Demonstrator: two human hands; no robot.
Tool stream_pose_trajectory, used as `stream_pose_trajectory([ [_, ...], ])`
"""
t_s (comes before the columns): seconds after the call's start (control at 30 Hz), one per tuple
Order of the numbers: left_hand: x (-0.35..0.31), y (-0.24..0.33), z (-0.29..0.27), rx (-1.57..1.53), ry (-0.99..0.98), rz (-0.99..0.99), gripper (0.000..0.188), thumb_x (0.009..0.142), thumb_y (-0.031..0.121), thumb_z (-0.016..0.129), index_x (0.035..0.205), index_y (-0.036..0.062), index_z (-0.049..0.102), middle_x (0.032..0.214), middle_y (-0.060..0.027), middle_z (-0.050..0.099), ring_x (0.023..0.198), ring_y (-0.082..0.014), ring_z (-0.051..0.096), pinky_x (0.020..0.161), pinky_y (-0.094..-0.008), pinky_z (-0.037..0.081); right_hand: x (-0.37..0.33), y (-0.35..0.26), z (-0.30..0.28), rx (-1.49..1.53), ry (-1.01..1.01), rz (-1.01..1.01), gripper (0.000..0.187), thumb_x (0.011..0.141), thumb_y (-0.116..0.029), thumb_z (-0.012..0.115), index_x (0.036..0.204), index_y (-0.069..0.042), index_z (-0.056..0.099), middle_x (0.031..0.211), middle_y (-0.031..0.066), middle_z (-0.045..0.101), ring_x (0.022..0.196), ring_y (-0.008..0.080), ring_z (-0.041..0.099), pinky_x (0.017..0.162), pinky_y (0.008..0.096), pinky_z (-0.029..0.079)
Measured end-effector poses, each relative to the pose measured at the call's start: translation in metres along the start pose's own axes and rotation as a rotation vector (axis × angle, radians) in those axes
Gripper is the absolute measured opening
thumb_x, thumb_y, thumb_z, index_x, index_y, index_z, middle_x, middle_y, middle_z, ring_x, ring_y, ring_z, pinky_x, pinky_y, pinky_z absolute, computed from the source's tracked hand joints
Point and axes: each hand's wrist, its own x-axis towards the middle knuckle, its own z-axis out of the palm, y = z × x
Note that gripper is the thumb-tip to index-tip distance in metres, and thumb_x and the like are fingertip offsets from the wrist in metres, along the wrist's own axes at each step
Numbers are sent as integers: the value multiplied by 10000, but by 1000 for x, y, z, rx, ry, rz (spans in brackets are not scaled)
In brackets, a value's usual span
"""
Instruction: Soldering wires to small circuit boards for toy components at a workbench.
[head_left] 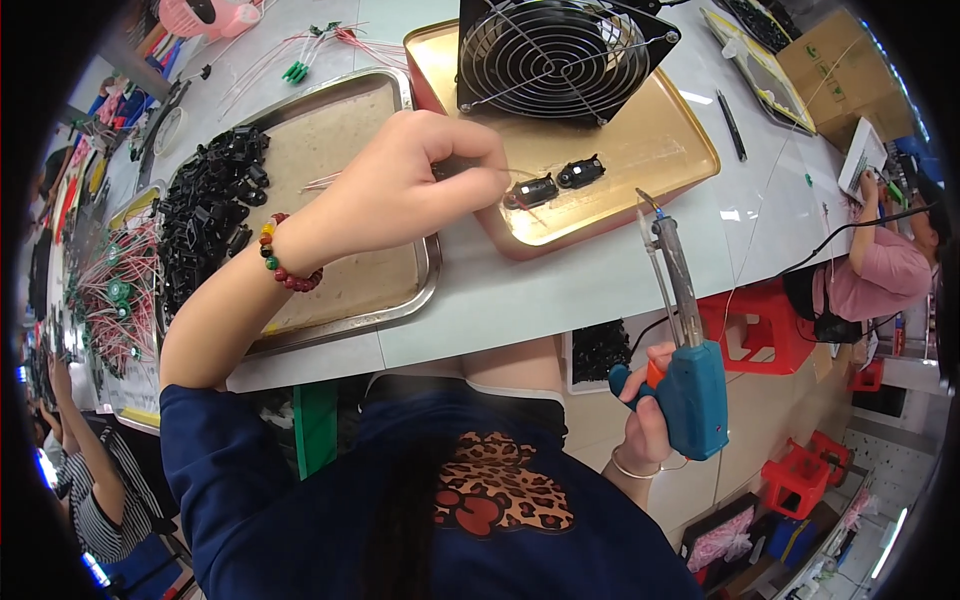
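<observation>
Right of the frame's centre, the right hand (pixel 648 425) grasps the blue-green plastic soldering gun (pixel 697 390), probably light and stiff, best held by its handle; whether the curled left hand (pixel 430 170), upper centre, pinches anything, I cannot tell.

The person wears a navy shirt (pixel 300 530) with a leopard-print motif (pixel 505 470), a multicoloured beaded bracelet (pixel 269 262) at left and a thin bangle (pixel 633 470) at right.

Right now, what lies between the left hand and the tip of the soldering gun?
In the head view, two small black parts lie between the left hand and the tip of the soldering gun, on the gold tray.
</observation>
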Motion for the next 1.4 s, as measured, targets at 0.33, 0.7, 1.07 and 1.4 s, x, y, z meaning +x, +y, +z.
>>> stream_pose_trajectory([
  [0.33, 2, -14, 8, -95, 73, -46, 285, 876, 164, 512, 693, -52, 545, 575, -57, 549, 553, -75, 451, 524, -262, 386, -4, -4, 19, -157, -47, 15, 294, 720, -187, 657, 889, 48, 612, 814, 105, 603, 655, 173, 526, 598, 279, 407],
  [0.7, 3, -15, 11, -184, 46, -51, 294, 929, 173, 491, 756, -53, 562, 676, -20, 565, 665, -62, 493, 624, -227, 406, -6, -4, 19, -351, -105, -31, 183, 725, -149, 653, 820, -2, 601, 730, 79, 534, 606, 205, 506, 529, 287, 377],
  [1.07, -1, -14, 12, -98, 60, -60, 289, 923, 174, 504, 772, -60, 580, 635, -36, 558, 613, -68, 474, 567, -240, 390, -7, 1, 23, -404, -112, -58, 175, 746, -172, 658, 808, -22, 591, 727, 78, 529, 608, 208, 505, 530, 295, 384],
  [1.4, -2, -15, 12, -108, 66, -41, 287, 926, 173, 498, 783, -63, 577, 643, -29, 551, 623, -59, 464, 565, -232, 387, -10, 0, 24, -379, -117, 32, 182, 736, -161, 667, 815, -16, 591, 743, 82, 532, 611, 215, 514, 543, 294, 393],
])
